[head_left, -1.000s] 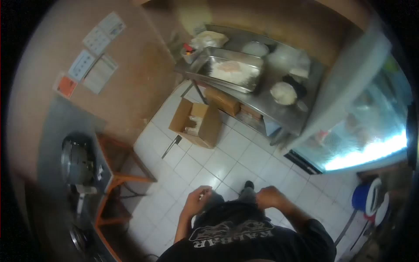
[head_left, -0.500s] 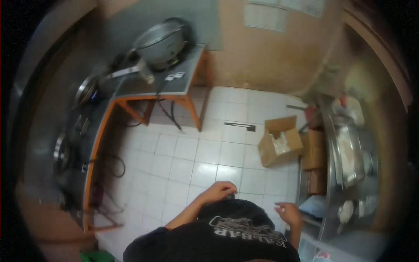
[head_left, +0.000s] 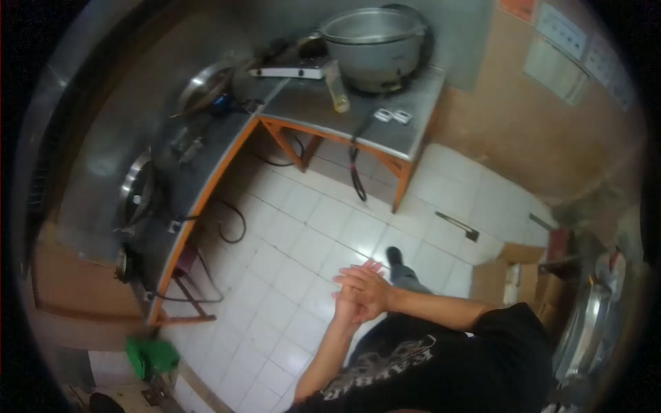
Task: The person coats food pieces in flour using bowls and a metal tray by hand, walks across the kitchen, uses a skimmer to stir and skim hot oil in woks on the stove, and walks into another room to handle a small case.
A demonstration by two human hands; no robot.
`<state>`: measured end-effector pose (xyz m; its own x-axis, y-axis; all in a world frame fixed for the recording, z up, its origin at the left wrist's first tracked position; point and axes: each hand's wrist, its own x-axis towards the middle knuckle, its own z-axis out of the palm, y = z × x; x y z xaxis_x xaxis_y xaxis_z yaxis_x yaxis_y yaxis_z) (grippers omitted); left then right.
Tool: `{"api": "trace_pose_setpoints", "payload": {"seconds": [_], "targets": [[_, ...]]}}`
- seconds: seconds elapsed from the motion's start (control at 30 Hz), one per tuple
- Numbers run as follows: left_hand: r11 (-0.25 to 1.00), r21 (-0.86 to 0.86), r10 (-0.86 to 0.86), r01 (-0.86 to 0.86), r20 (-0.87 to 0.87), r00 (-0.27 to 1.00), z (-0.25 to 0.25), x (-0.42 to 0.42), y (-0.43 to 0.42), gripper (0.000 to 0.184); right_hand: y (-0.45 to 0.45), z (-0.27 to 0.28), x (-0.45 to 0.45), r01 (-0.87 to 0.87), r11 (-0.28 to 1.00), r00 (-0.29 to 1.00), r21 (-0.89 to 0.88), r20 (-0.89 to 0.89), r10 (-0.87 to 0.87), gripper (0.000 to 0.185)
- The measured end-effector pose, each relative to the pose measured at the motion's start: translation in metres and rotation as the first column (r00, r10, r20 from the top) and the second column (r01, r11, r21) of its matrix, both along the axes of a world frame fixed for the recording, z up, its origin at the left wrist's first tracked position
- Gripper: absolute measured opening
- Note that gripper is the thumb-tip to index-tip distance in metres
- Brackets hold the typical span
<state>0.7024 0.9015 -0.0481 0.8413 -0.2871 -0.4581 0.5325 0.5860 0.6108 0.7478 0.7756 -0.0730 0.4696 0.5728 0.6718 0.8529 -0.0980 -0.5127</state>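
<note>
My left hand and my right hand are pressed together in front of my body, over the tiled floor. The right hand lies across the left, its fingers stretched over it. Behind them, some fingertips of the left hand stick out, extended. No object shows in either hand, though the space between the palms is hidden. One of my feet in a dark shoe is stepping out just beyond the hands.
Ahead, a metal-topped table with orange legs carries a large pot, a white stove and a bottle. Pans line the left counter. Cables hang beneath. At right, an open cardboard box stands beside a shelf.
My hands were apart and have come together. The view has turned left, so the table and pot sit further right and the shelf is at the edge. A foot has come into view.
</note>
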Motion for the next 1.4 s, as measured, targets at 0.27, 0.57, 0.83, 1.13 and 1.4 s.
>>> {"api": "trace_pose_setpoints", "payload": {"seconds": [0.27,0.57,0.83,1.13,1.4], "targets": [[0.946,0.104,0.314,-0.308,-0.041,0.949,-0.034,0.095,0.165,0.061,0.021,-0.143,0.279,-0.421,0.087,0.825,-0.903,-0.421,-0.376,0.066],[0.656,0.242,0.754,-0.715,-0.169,0.635,-0.060,0.209,0.282,0.052,0.037,-0.195,0.557,0.802,0.503,0.340,-0.323,-0.447,-0.828,0.080],[0.644,0.382,0.742,-0.663,-0.100,0.663,-0.088,0.336,0.474,0.049,0.048,-0.278,0.798,0.950,0.300,0.091,-0.084,-0.847,-0.524,0.101],[0.239,0.818,0.470,-0.524,0.374,0.799,-0.099,0.568,0.751,0.041,0.082,-0.295,0.831,0.934,0.320,0.285,0.161,-0.874,-0.393,0.060],[-0.462,0.887,0.300,0.014,0.142,0.943,-0.161,0.767,0.872,0.050,0.138,-0.277,0.835,0.965,0.049,-0.067,-0.256,-0.427,-0.902,0.075]]}}
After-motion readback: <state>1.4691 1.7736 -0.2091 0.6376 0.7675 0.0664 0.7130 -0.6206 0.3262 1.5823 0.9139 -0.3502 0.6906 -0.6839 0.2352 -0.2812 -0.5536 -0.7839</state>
